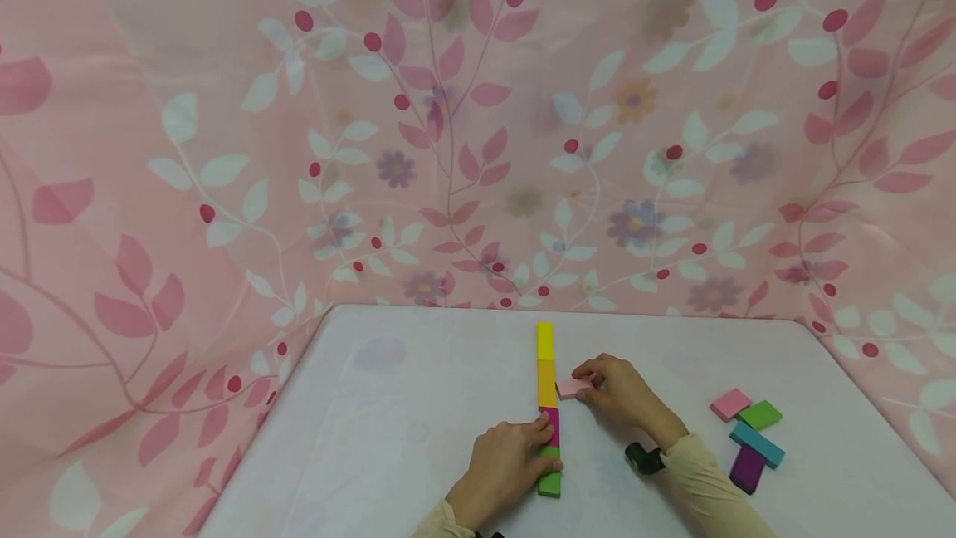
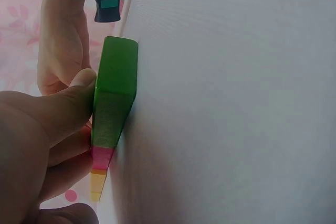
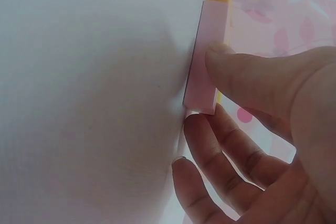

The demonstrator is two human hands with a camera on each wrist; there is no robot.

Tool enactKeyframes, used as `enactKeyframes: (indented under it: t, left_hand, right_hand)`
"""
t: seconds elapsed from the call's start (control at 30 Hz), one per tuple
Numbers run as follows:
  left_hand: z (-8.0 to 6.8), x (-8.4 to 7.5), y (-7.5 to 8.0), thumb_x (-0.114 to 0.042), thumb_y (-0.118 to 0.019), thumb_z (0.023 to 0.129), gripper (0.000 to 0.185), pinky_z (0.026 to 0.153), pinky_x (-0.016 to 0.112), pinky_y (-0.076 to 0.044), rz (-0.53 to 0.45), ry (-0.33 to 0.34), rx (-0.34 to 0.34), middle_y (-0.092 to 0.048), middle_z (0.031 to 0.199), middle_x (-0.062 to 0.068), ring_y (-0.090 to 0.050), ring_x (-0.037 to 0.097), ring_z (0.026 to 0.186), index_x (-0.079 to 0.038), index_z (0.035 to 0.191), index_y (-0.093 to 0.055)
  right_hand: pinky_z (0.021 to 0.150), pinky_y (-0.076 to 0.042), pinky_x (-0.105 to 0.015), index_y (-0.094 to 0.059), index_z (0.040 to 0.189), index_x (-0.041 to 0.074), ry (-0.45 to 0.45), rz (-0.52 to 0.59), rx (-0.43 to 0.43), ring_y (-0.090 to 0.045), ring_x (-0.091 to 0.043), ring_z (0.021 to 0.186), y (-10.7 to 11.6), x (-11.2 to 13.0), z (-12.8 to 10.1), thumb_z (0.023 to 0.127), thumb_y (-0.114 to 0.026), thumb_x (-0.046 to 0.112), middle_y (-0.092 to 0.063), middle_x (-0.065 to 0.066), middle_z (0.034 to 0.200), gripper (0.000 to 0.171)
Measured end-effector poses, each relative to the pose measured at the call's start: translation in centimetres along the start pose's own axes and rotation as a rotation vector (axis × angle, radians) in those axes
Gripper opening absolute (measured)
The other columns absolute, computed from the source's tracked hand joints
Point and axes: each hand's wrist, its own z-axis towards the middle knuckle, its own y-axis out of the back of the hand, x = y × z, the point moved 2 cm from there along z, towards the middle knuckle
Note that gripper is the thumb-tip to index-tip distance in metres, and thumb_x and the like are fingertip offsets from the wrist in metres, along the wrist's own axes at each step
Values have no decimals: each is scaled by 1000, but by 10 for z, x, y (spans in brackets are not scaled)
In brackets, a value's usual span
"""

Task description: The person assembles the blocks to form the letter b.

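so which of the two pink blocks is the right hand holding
The flat pale pink block beside the orange segment of the coloured row, pinched by the right hand. The other pink block lies untouched in the loose pile at the right.

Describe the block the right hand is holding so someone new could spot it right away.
On the white table, find the line of blocks running away from the person. Beside its orange part, the right hand pinches a pale pink block. Another pink block lies loose far right, untouched.

Two bare hands, left hand and right hand, pale cream long sleeves, a black wrist-worn camera strapped on.
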Motion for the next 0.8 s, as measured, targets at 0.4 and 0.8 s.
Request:
enactKeyframes:
  t: [0.4,0.8]
  left_hand:
    - [2,-1,0,-56,-74,80,52,71,33,-56,-6,-2,-2,-65,128,-13,-69,18,107,-30,125,-69]
    - [-1,1,-1,-53,-76,79,52,63,28,-52,-25,-14,-28,-65,128,-12,-69,23,106,-28,124,-69]
  right_hand:
    - [78,-55,-40,-71,119,11,-16,23,22,-64,-19,88,15,-4,-1,86,-78,21,-68,-4,105,35]
    - [77,-54,-51,-67,123,4,-125,-31,-119,-66,-37,99,80,-57,-24,89,-74,34,-65,-21,120,46]
